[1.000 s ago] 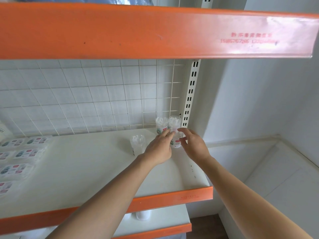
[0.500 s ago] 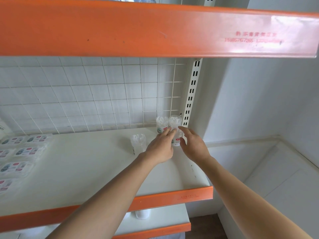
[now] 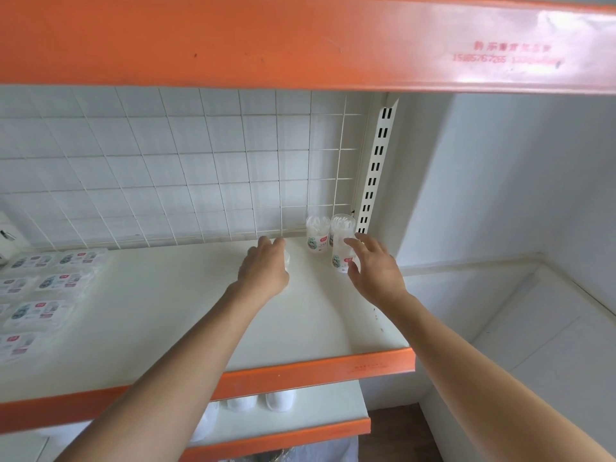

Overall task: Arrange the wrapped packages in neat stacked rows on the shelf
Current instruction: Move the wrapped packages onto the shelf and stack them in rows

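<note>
Three clear cylindrical packages with printed labels stand at the shelf's [image 3: 160, 331] back right corner: two against the wire grid [image 3: 317, 235] [image 3: 344, 223] and one in front [image 3: 340, 256]. My right hand [image 3: 375, 271] is beside the front one, fingers spread, thumb and forefinger at its side. My left hand [image 3: 265, 270] covers a fourth clear package [image 3: 286, 259] standing apart to the left, fingers curled over it, so most of it is hidden. Flat wrapped packages [image 3: 43, 285] lie in rows at the shelf's left end.
An orange shelf front [image 3: 300, 41] hangs overhead. A white wire grid [image 3: 166, 178] backs the shelf, with a slotted upright [image 3: 376, 168] at its right. Below, a lower shelf [image 3: 326, 408] holds white items [image 3: 279, 400]. A white wall lies to the right.
My left hand has left the group of three at the corner and moved left onto the lone clear package. My right hand has stayed by the front package.
</note>
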`<state>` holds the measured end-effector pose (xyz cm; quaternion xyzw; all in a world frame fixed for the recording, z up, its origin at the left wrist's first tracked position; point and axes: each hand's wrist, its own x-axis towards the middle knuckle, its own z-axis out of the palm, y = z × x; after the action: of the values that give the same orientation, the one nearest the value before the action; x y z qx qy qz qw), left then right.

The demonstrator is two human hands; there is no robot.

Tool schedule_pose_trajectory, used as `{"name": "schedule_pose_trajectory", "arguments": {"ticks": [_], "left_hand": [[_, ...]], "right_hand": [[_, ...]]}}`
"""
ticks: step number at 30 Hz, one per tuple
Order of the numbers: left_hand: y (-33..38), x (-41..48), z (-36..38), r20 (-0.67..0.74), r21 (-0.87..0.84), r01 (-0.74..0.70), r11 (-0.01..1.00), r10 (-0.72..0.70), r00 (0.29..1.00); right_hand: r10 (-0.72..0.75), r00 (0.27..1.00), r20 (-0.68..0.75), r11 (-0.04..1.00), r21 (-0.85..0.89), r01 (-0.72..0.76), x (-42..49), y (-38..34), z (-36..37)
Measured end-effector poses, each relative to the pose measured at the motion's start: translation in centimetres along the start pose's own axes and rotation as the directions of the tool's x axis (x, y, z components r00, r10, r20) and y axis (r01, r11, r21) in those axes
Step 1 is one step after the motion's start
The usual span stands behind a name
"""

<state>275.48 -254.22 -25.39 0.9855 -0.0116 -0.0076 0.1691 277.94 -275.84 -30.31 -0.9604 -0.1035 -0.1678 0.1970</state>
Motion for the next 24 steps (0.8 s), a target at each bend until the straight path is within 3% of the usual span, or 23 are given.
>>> {"name": "schedule_pose_trajectory", "arguments": {"ticks": [7,12,16,24], "left_hand": [[1.0,0.1,0.2,-0.037,-0.268,-0.094,0.959,0.087,0.995],[1.8,0.3,-0.2,-0.043,-0.506,-0.021,0.862,-0.001,0.999],[2.2,0.7,-0.4,-0.002,-0.601,0.052,0.798,-0.067,0.998],[2.3,1.4,-1.0,0.057,-0.761,0.089,0.642,-0.070,0.996]], "right_hand": [[-0.123,0.983,-0.138,0.992,0.002,0.124,-0.3,-0.3,0.2],[-0.259,0.935,-0.241,0.960,0.039,0.276,-0.4,-1.5,-0.2],[-0.273,0.952,-0.139,0.936,0.190,0.296,-0.8,-3.3,-1.0],[-0.105,0.993,0.054,0.889,0.452,0.070,-1.0,-4.3,-1.4]]}}
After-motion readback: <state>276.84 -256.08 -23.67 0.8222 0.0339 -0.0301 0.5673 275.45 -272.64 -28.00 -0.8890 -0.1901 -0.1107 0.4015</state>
